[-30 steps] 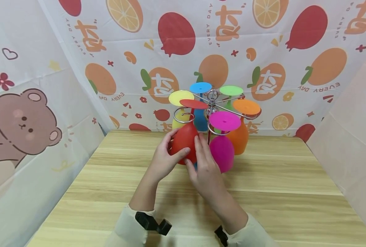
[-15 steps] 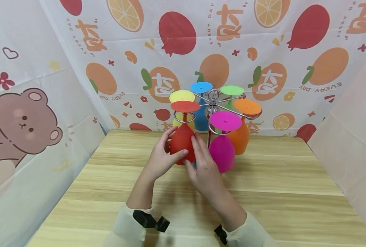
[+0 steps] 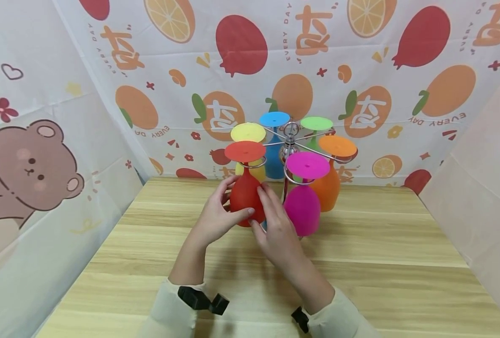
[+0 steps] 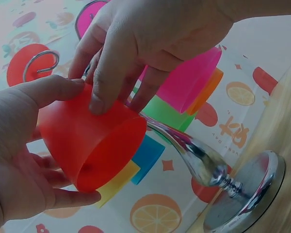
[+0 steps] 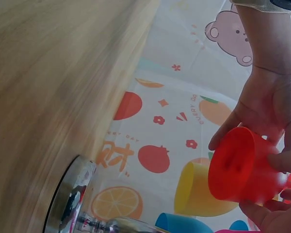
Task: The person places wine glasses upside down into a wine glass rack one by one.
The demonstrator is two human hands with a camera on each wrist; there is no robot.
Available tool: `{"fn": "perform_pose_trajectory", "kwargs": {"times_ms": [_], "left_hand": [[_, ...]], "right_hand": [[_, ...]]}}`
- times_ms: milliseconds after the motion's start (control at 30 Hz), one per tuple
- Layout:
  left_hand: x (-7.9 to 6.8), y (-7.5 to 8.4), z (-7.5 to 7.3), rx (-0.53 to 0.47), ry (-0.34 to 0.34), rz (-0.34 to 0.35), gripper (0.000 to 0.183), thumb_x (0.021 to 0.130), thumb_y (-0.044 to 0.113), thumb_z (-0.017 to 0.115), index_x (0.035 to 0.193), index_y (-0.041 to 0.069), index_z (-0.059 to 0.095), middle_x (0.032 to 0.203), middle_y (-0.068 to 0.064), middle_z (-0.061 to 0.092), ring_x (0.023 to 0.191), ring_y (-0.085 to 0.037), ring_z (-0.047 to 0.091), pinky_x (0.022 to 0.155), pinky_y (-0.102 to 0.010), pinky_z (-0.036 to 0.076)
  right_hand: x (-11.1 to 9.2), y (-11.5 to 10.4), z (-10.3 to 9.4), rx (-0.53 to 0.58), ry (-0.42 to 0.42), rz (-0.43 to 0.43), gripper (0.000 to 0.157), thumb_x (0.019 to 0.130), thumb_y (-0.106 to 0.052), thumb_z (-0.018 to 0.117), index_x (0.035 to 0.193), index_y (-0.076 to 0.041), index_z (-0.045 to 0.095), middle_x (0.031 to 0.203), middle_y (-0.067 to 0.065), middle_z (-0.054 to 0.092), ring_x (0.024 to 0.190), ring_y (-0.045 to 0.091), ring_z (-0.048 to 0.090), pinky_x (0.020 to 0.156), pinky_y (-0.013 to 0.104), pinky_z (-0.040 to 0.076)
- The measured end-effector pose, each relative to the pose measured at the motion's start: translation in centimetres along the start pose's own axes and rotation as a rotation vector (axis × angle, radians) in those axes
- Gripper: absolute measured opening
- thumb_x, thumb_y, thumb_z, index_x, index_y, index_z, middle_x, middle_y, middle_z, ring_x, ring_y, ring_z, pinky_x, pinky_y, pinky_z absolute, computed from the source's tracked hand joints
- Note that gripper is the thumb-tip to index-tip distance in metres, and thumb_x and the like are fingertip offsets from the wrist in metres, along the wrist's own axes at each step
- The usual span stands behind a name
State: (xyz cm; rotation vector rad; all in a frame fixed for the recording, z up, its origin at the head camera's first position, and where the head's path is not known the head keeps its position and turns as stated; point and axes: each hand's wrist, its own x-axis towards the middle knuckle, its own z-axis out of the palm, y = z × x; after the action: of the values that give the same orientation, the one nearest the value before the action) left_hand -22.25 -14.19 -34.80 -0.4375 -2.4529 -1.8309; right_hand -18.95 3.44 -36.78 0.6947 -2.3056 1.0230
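A red plastic goblet (image 3: 246, 197) is held upside down, its round foot (image 3: 245, 151) uppermost and its open rim facing down. My left hand (image 3: 218, 216) grips the bowl from the left, thumb across its front. On the bowl's right side, my right hand (image 3: 277, 227) holds it between fingers and thumb. The goblet's stem overlaps a wire ring (image 3: 256, 164) of the chrome rack in the head view. In the left wrist view, the rack's ring (image 4: 41, 65) lies across the red foot. Beside my right hand hangs a magenta goblet (image 3: 302, 211).
More upturned goblets hang around the rack: yellow (image 3: 248, 133), blue (image 3: 275, 162), green (image 3: 316, 124) and orange (image 3: 327, 188). The rack's round chrome base (image 4: 247, 194) stands on the wooden table (image 3: 381, 272). A fruit-print cloth (image 3: 170, 112) hangs behind.
Both hands have shifted left with the red goblet. Its foot has gone from right of the wire ring to the ring's left and slightly lower. The other goblets stay put.
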Motion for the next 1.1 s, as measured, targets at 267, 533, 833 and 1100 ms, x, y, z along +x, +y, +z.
{"fn": "perform_pose_trajectory", "kwargs": {"times_ms": [267,533,833,1100], "left_hand": [[0.11,-0.25,0.09,0.001,-0.018,0.010,0.084,0.074,0.019,0.086,0.143,0.033,0.040,0.138,0.002,0.049,0.126,-0.027,0.050,0.084,-0.046,0.059],[-0.04,0.02,0.26,0.003,-0.015,0.031,0.078,0.079,0.022,0.083,0.144,0.031,0.040,0.138,0.002,0.050,0.125,-0.027,0.050,0.085,-0.046,0.058],[-0.02,0.07,0.39,-0.004,-0.011,0.047,0.071,0.082,0.023,0.080,0.142,0.031,0.043,0.136,0.001,0.051,0.124,-0.027,0.051,0.085,-0.046,0.058],[0.02,0.05,0.57,-0.006,-0.008,0.036,0.071,0.081,0.025,0.080,0.142,0.030,0.043,0.136,0.002,0.051,0.124,-0.027,0.051,0.086,-0.047,0.058]], "right_hand": [[-0.03,0.14,0.31,0.018,0.021,0.027,0.085,0.081,-0.009,0.080,0.152,-0.007,0.034,0.154,0.009,0.037,0.140,0.023,0.040,0.091,0.038,0.055],[-0.18,0.05,0.41,0.013,0.021,0.028,0.084,0.082,-0.009,0.078,0.153,-0.006,0.032,0.154,0.010,0.036,0.141,0.024,0.039,0.093,0.038,0.054],[-0.25,-0.13,0.38,-0.009,0.018,0.035,0.086,0.081,-0.008,0.079,0.153,-0.006,0.032,0.153,0.011,0.036,0.140,0.026,0.041,0.093,0.039,0.054],[-0.25,-0.14,0.31,-0.026,0.023,0.030,0.084,0.082,-0.009,0.079,0.152,-0.006,0.032,0.153,0.013,0.037,0.139,0.026,0.042,0.094,0.039,0.053]]}}
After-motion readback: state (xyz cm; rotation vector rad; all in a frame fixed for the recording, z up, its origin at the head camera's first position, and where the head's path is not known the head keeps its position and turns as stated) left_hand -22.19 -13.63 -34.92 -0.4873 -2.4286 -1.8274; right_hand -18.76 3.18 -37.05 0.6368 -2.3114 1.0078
